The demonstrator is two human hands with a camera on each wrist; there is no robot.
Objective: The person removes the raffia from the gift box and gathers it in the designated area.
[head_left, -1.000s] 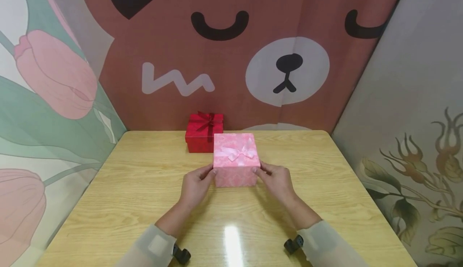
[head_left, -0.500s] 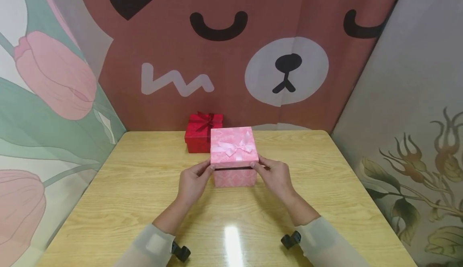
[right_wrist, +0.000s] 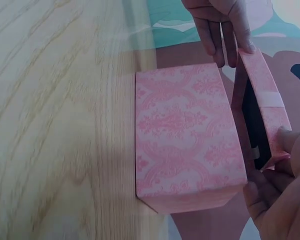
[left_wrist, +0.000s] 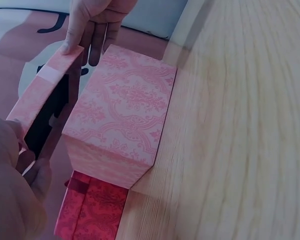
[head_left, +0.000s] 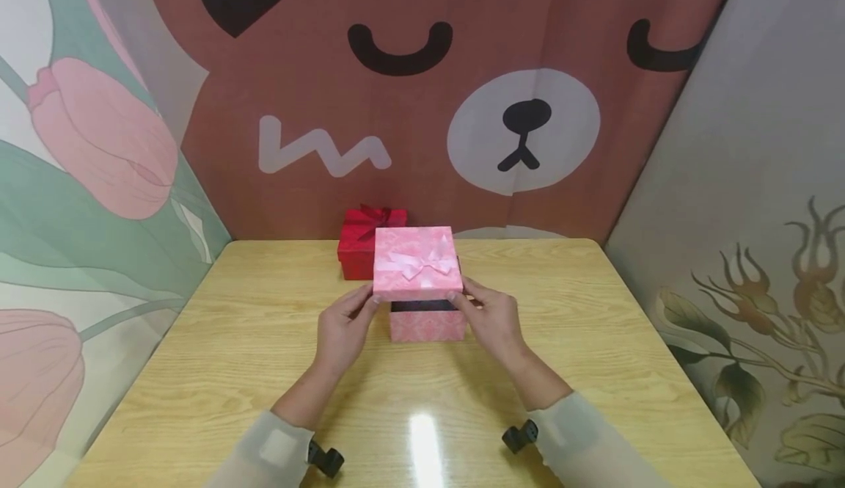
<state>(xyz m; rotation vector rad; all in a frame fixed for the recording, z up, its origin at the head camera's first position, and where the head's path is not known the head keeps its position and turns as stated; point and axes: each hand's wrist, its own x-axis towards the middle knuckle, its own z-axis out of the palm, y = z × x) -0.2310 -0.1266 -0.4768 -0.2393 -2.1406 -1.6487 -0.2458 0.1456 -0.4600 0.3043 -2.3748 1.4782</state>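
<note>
- Here, nearest to my remote view, pale sleeves (head_left: 264,451) come in at the lower left and lower right of the frame.
- I see the left hand (head_left: 339,330), left of centre, pinching one side of the pink lid (head_left: 417,262) between thumb and fingers.
- The right hand (head_left: 494,324), right of centre, grips the lid's opposite side.
- The pink box (head_left: 428,326) stands upright on the tabletop (head_left: 264,370) at mid-frame, the lid raised above it.
- Farther back, left of centre, I see a red box (head_left: 353,249), partly hidden by the lid.
- Farthest, a bear-print backdrop (head_left: 297,92) fills the top.
</note>
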